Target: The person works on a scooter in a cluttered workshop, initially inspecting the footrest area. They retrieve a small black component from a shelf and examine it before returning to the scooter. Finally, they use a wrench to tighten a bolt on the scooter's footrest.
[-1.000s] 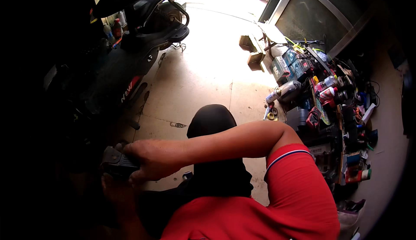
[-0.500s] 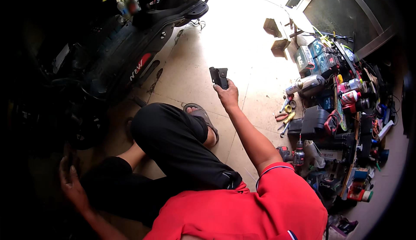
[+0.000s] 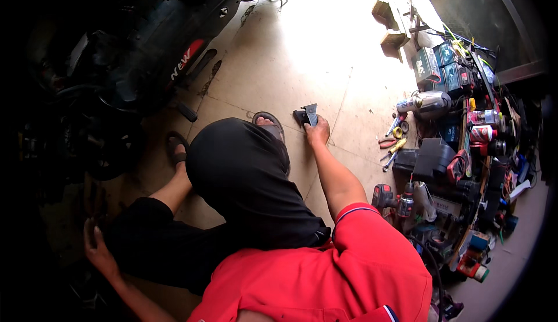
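Observation:
My right hand (image 3: 318, 129) grips a small black and grey part (image 3: 308, 114) low over the tiled floor, just right of my sandaled foot (image 3: 265, 123). My left hand (image 3: 100, 249) is at the lower left in shadow, fingers apart, with nothing seen in it, beside my black-trousered leg. Dark parts near it are too dim to make out.
A black scooter (image 3: 145, 49) stands at upper left. Along the right lie pliers (image 3: 388, 143), tape rolls, a drill (image 3: 405, 200), batteries (image 3: 428, 66), bottles and other tools. Wooden pieces (image 3: 390, 31) sit by a metal-framed glass door (image 3: 476, 25) at upper right.
A second ago both hands were together on the part at left. They separated; my right hand carried it rightward and forward, then lowered and turned it. My left hand is now empty.

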A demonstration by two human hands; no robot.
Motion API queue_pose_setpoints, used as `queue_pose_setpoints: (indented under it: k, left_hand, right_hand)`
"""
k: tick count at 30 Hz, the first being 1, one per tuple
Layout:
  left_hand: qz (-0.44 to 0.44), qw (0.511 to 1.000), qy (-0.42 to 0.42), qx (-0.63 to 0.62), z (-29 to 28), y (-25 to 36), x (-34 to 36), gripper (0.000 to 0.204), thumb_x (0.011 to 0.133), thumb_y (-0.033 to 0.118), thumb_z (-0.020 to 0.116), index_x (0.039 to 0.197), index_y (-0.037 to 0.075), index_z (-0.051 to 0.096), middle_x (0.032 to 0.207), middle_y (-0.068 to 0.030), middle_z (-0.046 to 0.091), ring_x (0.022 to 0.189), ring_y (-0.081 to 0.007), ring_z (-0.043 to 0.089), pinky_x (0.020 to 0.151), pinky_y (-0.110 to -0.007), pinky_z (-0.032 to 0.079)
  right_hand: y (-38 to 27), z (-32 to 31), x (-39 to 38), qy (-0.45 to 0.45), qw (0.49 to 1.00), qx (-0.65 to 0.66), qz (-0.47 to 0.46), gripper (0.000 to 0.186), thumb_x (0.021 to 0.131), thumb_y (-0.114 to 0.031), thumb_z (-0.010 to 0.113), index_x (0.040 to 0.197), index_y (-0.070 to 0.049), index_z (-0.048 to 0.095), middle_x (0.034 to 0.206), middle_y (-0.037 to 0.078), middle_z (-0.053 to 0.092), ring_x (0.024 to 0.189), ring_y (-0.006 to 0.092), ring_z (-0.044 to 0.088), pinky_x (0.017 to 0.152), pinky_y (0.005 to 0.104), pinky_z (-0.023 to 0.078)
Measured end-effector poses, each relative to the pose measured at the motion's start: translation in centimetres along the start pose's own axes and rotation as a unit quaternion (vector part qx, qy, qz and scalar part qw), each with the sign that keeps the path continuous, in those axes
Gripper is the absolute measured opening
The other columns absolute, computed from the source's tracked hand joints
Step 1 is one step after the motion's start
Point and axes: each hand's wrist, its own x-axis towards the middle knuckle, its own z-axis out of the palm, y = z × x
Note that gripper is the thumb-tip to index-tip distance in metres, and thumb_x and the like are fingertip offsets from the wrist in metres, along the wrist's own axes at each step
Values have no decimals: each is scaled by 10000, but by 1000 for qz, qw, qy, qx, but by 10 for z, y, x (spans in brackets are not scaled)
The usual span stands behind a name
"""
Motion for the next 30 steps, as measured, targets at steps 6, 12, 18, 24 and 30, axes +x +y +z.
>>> queue_pose_setpoints:
  k: [6, 12, 18, 24, 30]
  left_hand:
    - [-14, 999, -9, -46, -3, -14, 5, 453, 1060, 267, 599, 1407, -25, 588, 1358, -138, 661, 1230, -232, 623, 1007, -351, 498]
    - [3, 999, -11, -39, 0, -11, 8, 446, 1058, 260, 603, 1391, -36, 594, 1330, -144, 677, 1209, -231, 635, 992, -349, 504]
    - [-6, 999, -4, -32, 0, -4, 5, 436, 1060, 257, 603, 1375, -45, 602, 1313, -145, 686, 1196, -228, 643, 987, -347, 505]
    - [-32, 997, -5, -74, 1, -15, 6, 426, 1061, 250, 603, 1363, -51, 612, 1307, -153, 688, 1196, -225, 644, 997, -344, 502]
    - [-43, 998, 7, -46, 0, -4, -1, 428, 1060, 252, 601, 1360, -53, 614, 1305, -157, 687, 1202, -231, 642, 1028, -345, 494]
  right_hand:
    - [-4, -16, 3, 42, 991, 115, 53, 454, 908, -318, 739, 1229, -6, 662, 1100, 217, 740, 875, 342, 728, 821, 403, 585]
    - [21, -18, 15, -93, 767, 598, 213, 349, 1032, -339, 632, 1185, -28, 591, 1060, 138, 734, 792, 186, 705, 632, 295, 590]
    - [34, -28, 25, -136, 776, 564, 248, 294, 1018, -309, 662, 1108, -29, 653, 899, 77, 704, 688, 146, 650, 593, 261, 550]
    - [60, -24, 42, -82, 858, 467, 196, 384, 991, -230, 679, 1318, -34, 628, 923, 73, 703, 705, 155, 634, 642, 293, 562]
    - [47, -39, 32, -51, 994, -93, 13, 632, 894, -164, 701, 1497, -141, 515, 1294, 204, 597, 1242, 373, 559, 1088, 455, 458]
